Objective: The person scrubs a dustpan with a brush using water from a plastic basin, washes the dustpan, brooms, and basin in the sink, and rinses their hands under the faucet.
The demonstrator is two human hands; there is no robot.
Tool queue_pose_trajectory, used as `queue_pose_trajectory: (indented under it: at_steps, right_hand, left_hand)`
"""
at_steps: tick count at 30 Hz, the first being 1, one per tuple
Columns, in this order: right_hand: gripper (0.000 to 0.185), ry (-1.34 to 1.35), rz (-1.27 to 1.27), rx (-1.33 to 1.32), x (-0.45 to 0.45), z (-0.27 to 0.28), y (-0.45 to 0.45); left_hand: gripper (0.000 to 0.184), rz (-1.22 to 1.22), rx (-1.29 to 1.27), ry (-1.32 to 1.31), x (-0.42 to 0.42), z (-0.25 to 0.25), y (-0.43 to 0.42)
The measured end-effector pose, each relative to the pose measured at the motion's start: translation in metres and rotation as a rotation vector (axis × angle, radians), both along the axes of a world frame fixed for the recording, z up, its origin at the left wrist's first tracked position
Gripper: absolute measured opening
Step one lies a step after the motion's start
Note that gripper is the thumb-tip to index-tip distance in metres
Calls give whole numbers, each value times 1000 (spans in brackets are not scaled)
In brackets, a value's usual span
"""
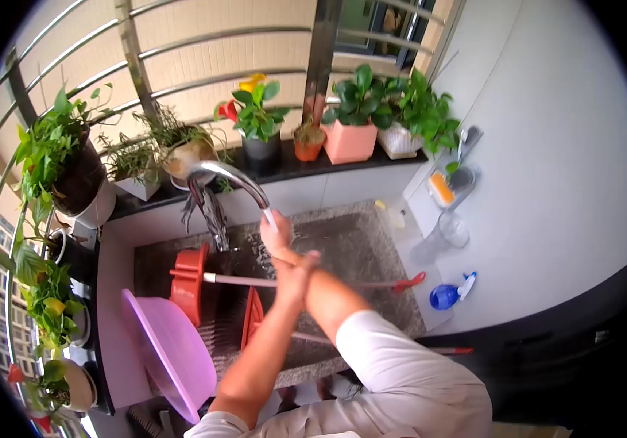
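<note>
Water runs from the curved chrome faucet (229,173) onto my right hand (275,231), which is held over the stone sink (342,241). My right hand looks compact and rounded, but its fingers cannot be made out. My left hand (296,277) is closed around my right forearm just below the wrist. Under my arms, a pale pole with a red hooked end (409,282) lies across the sink. Left of my hands sits a red dustpan (188,285), and another red plastic piece (252,319) leans beside my left forearm.
A purple basin (171,358) stands tilted at the sink's left front. Potted plants (261,120) line the back and left ledges before a metal railing (226,33). At the right are a blue spray bottle (444,296), a clear glass (453,230) and an orange-and-white sponge (442,188).
</note>
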State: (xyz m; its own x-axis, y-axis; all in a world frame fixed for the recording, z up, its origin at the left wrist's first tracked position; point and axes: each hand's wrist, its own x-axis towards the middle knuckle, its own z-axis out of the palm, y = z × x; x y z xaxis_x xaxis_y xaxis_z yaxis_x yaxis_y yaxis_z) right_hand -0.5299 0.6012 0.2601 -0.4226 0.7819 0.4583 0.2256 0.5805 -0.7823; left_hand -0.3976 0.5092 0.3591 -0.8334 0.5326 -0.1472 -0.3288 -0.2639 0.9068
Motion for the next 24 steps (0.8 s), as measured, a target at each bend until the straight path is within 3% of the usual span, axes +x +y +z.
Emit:
queue_pose_trajectory:
  at_steps: [1,2,3,5,7,9,10,11,12,13,16,17,19,20,21,23,24]
  right_hand:
    - [26,-87,150,209,18,31,-1]
    - [25,-239,249,-68,22,42,-2]
    - [25,-376,346,-336,26,44,3]
    - [25,-386,535,44,7,-17,15]
    - [24,-498,615,310,1,-33,29]
    - [23,-728,615,437,9,-22,39]
    - [21,-787,558,318,9,-12,34]
    - [21,-805,529,230,4,-12,34]
    - [21,-803,513,153,-3,-16,34]
    - [22,-791,511,105,-6,-20,32]
    - [23,-782,500,-35,-20,-35,32]
    - [24,-788,496,-93,-24,-38,34]
    - [26,-780,495,-253,-31,-39,37]
    - [27,-756,507,-375,-35,-39,36]
    - [28,-714,528,-533,-37,-40,36]
    - [30,-486,607,-949,-35,-39,31]
    - [34,-174,770,-1186,-24,-40,29]
  left_hand:
    - [92,-121,-54,-170,28,37,-14]
    - [96,-203,9,-200,46,61,-23]
    - [94,-190,-115,-153,66,68,-27]
    - [90,-231,-91,-130,73,78,-22]
    - [80,-315,-68,-192,48,67,-9]
    - [57,-276,-131,-150,17,38,7]
    - [47,-185,-241,-55,-12,3,19]
    - [40,-195,-242,-120,-39,-14,22]
    - [43,-53,-277,-109,-51,-18,29]
    - [47,-6,-302,-270,-73,-44,31]
    - [50,17,-297,-257,-58,-12,28]
    - [51,-54,-151,-15,-49,-20,23]
    - [58,-43,-136,-239,-34,-7,22]
    - [64,18,-130,-347,-47,-26,25]
    - [68,77,-209,-520,-49,-6,29]
    - [67,97,35,-786,-92,-57,46]
    - [66,160,109,-729,-124,-111,59]
